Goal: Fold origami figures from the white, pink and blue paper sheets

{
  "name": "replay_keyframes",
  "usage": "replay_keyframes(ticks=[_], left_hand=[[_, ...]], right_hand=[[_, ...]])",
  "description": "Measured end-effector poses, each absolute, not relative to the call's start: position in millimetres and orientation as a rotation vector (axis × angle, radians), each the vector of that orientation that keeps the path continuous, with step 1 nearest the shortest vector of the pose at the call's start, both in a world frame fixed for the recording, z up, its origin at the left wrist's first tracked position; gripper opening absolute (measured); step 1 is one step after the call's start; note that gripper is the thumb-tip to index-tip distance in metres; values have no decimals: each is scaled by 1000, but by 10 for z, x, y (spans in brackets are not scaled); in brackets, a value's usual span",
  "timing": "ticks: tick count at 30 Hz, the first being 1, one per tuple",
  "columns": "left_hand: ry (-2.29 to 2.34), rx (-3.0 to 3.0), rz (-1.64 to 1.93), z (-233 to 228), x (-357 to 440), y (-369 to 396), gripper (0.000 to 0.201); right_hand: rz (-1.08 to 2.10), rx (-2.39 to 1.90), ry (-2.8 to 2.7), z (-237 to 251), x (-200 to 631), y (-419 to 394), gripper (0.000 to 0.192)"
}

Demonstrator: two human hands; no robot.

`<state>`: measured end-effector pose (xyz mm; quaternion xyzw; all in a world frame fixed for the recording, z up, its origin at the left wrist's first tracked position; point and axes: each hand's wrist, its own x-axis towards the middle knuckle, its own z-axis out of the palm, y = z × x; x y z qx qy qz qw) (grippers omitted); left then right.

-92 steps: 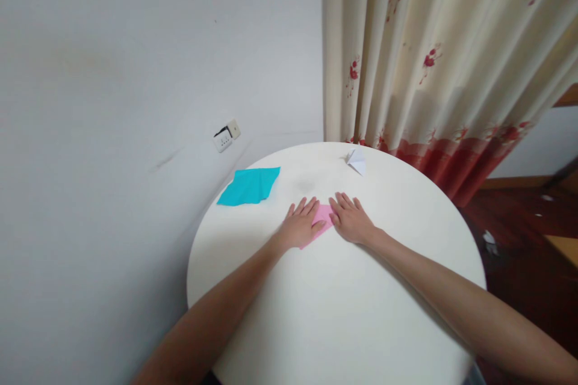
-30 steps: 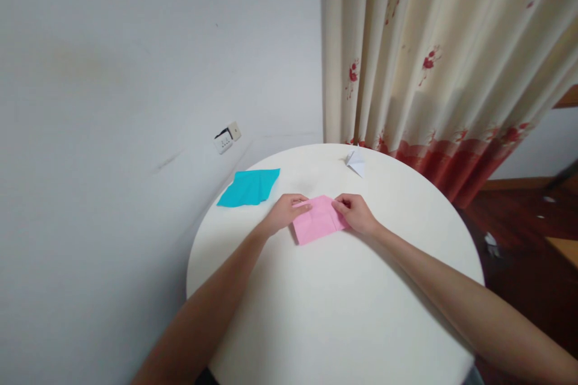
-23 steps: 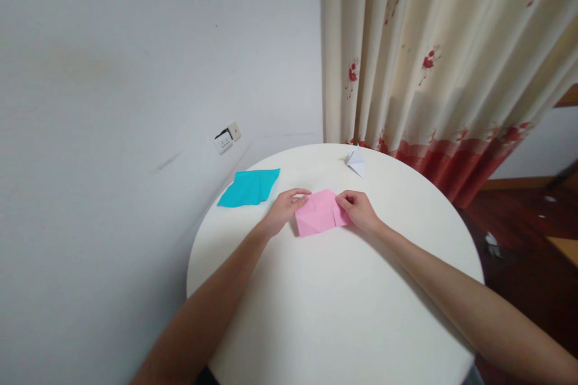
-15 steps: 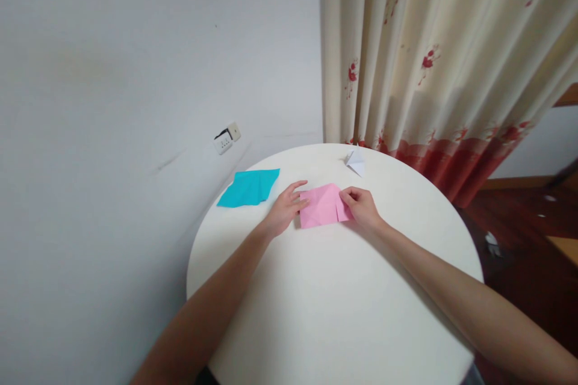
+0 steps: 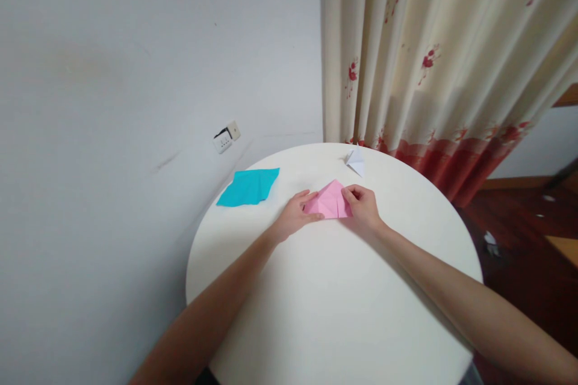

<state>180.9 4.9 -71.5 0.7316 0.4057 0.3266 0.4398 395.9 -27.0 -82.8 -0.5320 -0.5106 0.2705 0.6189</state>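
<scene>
Pink paper (image 5: pixel 332 201), blue sheet (image 5: pixel 249 187) at left, white table (image 5: pixel 343 289), pale wall (image 5: pixel 149 54); cream curtain (image 5: pixel 460 30) at right, red-flowered, red-hemmed.

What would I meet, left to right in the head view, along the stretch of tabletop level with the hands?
Blue sheet → left hand → pink folded paper → right hand.

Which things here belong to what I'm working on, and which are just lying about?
In use:
pink paper
left hand, at its left end
right hand, pinching its right side
white table

Lying about:
blue sheet, left side
folded white paper, near far edge
</scene>
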Motion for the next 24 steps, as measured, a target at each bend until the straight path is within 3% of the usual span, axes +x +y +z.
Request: replay_keyframes(ticks=[3,9,16,24], left_hand=[[987,1862,809,-723,1829,45,73],[744,1776,647,-621,1867,-30,44],[867,1726,573,-576,1883,-66,45],[617,1383,570,-665,1879,-32,41]], right_hand=[[612,-1229,-1178,-844,3942,-271,29],[600,-1213,-1192,-874,3915,-268,28],[586,-1212,-1201,-853,3920,-277,28],[690,-1123,-1246,-830,3915,-290,29]])
